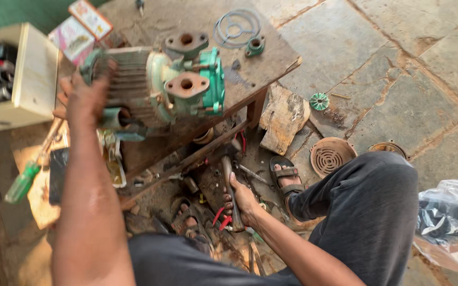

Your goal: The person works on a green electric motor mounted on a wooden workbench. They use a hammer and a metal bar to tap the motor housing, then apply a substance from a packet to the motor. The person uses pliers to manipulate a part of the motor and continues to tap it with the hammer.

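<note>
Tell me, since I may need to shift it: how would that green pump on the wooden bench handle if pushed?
The green pump looks like cast metal with a finned motor body, so probably heavy and rigid. It lies on the wooden bench under the left hand, so it would likely drag rather than roll, though its rounded body might rock.

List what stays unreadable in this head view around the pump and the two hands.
- Left hand: motion-blurred against the pump motor; its grip cannot be told.
- Hammer in the right hand: handle end hidden by the fingers.
- Small parts under the wooden table: shadowed, too small to name.
- Plastic bag: cut off by the right edge.
</note>
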